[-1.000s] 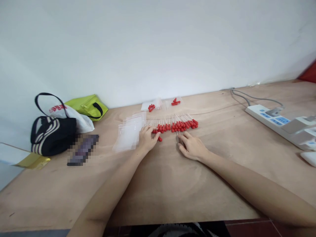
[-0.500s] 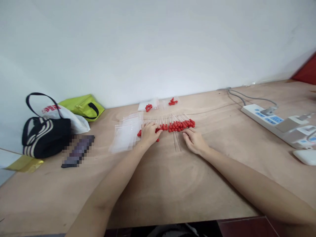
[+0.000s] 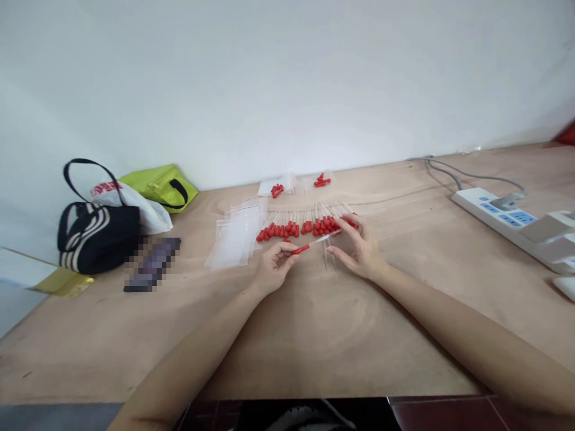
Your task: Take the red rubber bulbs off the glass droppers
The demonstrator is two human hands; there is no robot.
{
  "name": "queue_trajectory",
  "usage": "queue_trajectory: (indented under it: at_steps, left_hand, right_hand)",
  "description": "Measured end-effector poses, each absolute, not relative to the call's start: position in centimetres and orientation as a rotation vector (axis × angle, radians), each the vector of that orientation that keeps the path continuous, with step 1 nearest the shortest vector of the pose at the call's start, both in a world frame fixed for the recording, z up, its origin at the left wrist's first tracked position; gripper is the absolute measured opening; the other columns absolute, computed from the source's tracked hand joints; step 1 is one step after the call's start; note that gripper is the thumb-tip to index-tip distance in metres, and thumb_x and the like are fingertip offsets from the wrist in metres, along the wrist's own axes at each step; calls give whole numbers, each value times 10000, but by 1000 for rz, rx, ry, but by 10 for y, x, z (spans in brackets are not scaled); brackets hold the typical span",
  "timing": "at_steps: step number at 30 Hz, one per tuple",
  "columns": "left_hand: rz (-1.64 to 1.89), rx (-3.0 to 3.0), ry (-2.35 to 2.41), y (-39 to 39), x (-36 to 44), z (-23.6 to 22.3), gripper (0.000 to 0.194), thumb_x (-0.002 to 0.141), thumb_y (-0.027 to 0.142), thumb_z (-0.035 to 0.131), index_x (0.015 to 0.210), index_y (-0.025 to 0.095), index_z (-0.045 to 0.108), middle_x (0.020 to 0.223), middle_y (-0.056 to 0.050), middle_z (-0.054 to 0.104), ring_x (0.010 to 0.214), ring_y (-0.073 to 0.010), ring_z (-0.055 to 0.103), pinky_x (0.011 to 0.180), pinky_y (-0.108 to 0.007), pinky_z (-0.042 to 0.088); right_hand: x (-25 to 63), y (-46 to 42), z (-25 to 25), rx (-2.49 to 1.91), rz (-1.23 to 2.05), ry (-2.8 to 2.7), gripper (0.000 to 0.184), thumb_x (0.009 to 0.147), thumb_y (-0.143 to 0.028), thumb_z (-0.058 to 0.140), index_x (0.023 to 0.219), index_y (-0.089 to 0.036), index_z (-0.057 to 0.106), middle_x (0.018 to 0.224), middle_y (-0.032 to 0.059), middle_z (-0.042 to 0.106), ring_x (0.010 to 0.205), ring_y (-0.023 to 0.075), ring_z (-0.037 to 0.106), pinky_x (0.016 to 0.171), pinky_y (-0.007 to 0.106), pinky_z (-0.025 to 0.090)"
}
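Note:
A dropper with a red rubber bulb (image 3: 300, 249) and a clear, thin tube is pinched in my left hand (image 3: 275, 268) by its bulb end. Its tube slants up to the right toward my right hand (image 3: 362, 248). The thumb and fingers of that hand are spread; whether a fingertip touches the tube I cannot tell. Behind both hands lies a row of red-bulbed droppers (image 3: 306, 227), tubes pointing to the wall. Two bare clear tubes (image 3: 329, 261) lie on the table between my hands. Left of the row is a fanned stack of clear zip bags (image 3: 231, 242).
Two clear bags with loose red bulbs (image 3: 277, 191) lie near the wall. A black bag (image 3: 101, 239), a white plastic bag, a green bag (image 3: 162, 185) and a blurred dark item (image 3: 153, 263) are at left. At right, a power strip (image 3: 494, 218) has plugs and grey cords.
My left hand has come off the row toward me, with a dropper in its fingers. My right hand has opened wider and risen beside the tube. The view has shifted slightly.

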State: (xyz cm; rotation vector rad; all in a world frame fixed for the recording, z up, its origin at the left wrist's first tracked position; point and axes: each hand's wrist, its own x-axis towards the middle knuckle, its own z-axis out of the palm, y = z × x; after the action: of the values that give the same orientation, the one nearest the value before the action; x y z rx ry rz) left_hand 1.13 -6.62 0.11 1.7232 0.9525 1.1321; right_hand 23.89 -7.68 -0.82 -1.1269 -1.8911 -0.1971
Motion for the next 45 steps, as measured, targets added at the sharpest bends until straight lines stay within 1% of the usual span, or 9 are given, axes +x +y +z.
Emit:
queue_trajectory:
  at_steps: [3,6,8,10,18,21,24,34,45]
  left_hand:
    - [1040,1687,937,-70,14,-1,180,695,249,621,829,152,550,834,-32,597,767,-127,601,738,-279,488]
    - [995,1644,933,-68,16,-2,180,694,245,621,826,151,542,817,-27,603,765,-122,601,752,-279,480]
    - [986,1637,928,-67,16,-1,183,695,247,621,828,150,541,823,-29,604,774,-121,599,760,-277,474]
    - [980,1637,920,-67,16,0,187,692,250,624,824,149,539,831,-31,605,783,-121,597,763,-272,469]
    - [893,1777,941,-73,21,4,234,719,288,595,910,153,576,811,-47,633,710,-123,590,646,-239,474]
    - [858,1896,1030,-72,21,3,205,745,308,565,870,156,622,692,-28,620,587,-105,560,546,-217,451]
    - [837,1902,1090,-71,20,2,192,756,315,547,804,146,624,539,11,551,475,-85,509,468,-196,406]
    - [800,1943,1087,-72,19,9,172,775,265,497,654,145,523,505,28,512,455,-77,482,489,-195,387]
    - [839,2068,1101,-75,19,8,155,793,243,462,682,154,525,531,19,514,498,-87,484,497,-193,377]
  right_hand:
    - [240,-79,-6,-1049,-251,-2065,359,785,-393,528,1113,-248,540,1008,59,582,1038,223,448,909,412,293]
    - [239,-79,-6,-1025,-242,-2132,216,816,-351,500,952,-247,630,763,20,615,859,171,498,866,383,295]
    - [237,-79,-5,-1022,-233,-2158,232,813,-372,499,929,-231,643,712,20,603,789,157,491,830,366,302]
    - [236,-80,-5,-1009,-239,-2178,251,809,-391,500,934,-229,644,737,27,605,791,157,483,817,360,294]
    - [229,-84,-3,-1019,-237,-2246,259,858,-317,419,840,-197,648,608,8,567,689,136,438,812,330,273]
    - [226,-86,-2,-1004,-240,-2278,278,866,-318,395,814,-198,641,608,10,556,686,139,425,814,325,272]
    - [224,-86,-2,-1003,-252,-2284,293,872,-312,377,785,-203,635,591,9,539,670,140,408,796,323,271]
    - [224,-89,-2,-956,-266,-2268,307,873,-292,377,719,-179,617,551,3,510,638,130,370,746,306,267]
    - [224,-92,-4,-998,-244,-2267,305,867,-307,388,722,-185,627,547,6,511,627,133,359,720,318,260]
